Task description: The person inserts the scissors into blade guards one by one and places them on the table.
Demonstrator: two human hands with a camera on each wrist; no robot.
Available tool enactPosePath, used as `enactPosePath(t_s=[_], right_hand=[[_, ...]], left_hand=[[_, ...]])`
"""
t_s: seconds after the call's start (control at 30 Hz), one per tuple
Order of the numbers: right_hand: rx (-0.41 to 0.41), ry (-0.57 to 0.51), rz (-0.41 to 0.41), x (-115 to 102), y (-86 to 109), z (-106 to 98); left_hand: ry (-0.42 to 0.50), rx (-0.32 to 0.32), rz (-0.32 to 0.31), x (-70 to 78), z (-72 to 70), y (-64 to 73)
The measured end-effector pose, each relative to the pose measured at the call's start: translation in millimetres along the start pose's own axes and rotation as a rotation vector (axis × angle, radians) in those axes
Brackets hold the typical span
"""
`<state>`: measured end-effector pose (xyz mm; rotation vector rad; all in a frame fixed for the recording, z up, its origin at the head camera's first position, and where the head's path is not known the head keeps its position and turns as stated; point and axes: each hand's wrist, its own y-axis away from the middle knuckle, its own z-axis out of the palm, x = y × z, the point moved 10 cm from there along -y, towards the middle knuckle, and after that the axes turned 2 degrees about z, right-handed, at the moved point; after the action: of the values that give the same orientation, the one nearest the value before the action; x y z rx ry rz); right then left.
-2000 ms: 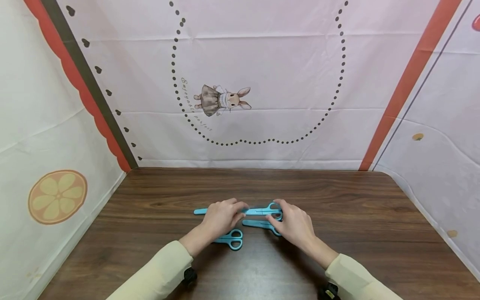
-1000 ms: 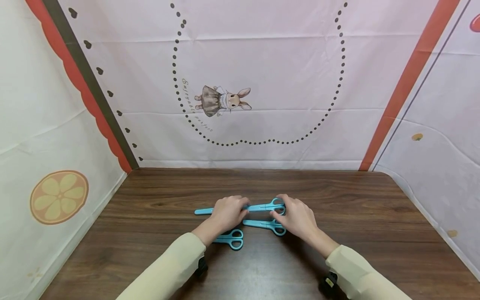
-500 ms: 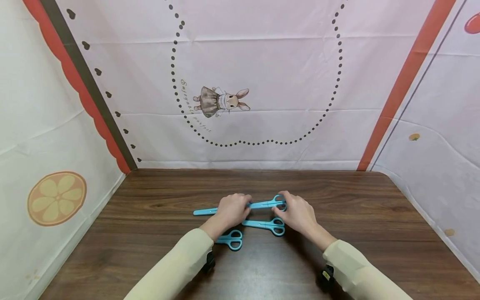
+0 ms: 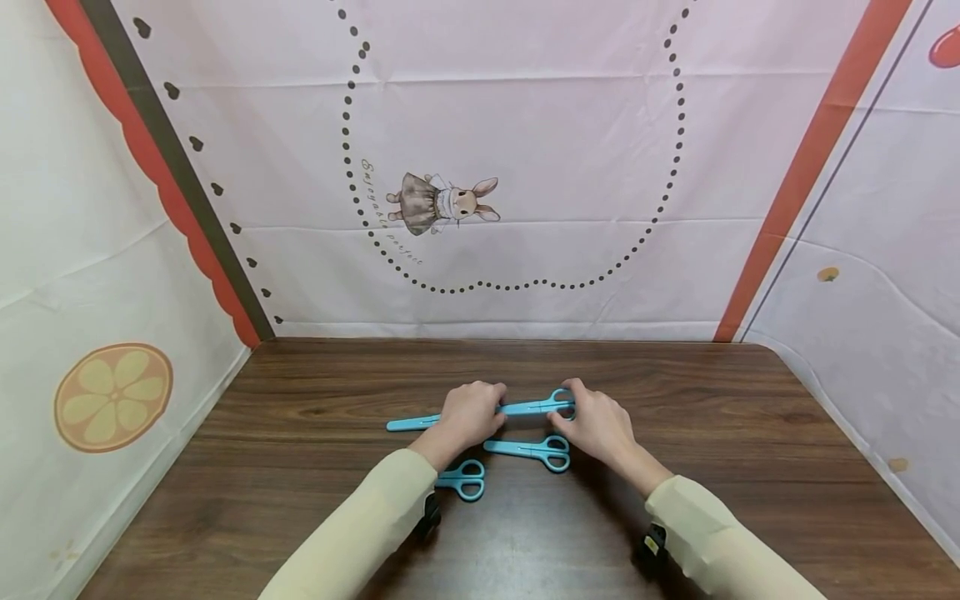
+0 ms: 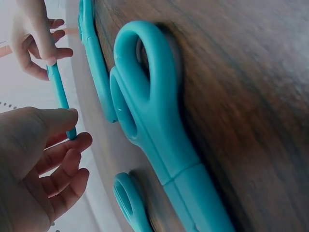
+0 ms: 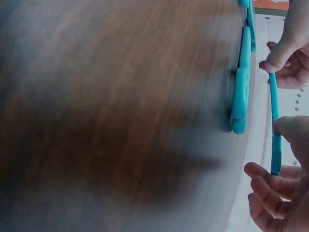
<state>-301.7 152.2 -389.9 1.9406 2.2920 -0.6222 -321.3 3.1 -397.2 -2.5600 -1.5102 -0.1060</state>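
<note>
Both hands hold one pair of light blue scissors (image 4: 522, 408) level, above the table in the wrist views. My left hand (image 4: 468, 412) pinches its blade end between thumb and fingers. At the handle loops, my right hand (image 4: 596, 423) grips with thumb and fingertips. Nearer the body lies a second pair of scissors (image 4: 525, 448), blade pointing left. Handle loops of a third pair of scissors (image 4: 465, 481) show beside the left forearm, its blade hidden. Another pair of scissors (image 4: 408, 423) lies behind the left wrist with its blade sticking out; its handle appears in the left wrist view.
Everything lies on a dark wood-grain table (image 4: 315, 392). A printed cloth (image 4: 570, 167) with a rabbit figure hangs at the back and both sides. Dark devices are strapped at both wrists, such as the right wrist device (image 4: 652, 546).
The held scissors have shifted a little rightward and away from the body, apart from the pair lying below. My left hand has moved right; the right hand has moved slightly the same way.
</note>
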Motion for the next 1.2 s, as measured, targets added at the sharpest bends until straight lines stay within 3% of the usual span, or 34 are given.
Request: enactPosePath(t_s=[1.2], right_hand=[[-0.089,0.059,0.030,14,-5.0,7]], left_hand=[[-0.078,-0.077,-0.027,8.7,14.1,-17.6]])
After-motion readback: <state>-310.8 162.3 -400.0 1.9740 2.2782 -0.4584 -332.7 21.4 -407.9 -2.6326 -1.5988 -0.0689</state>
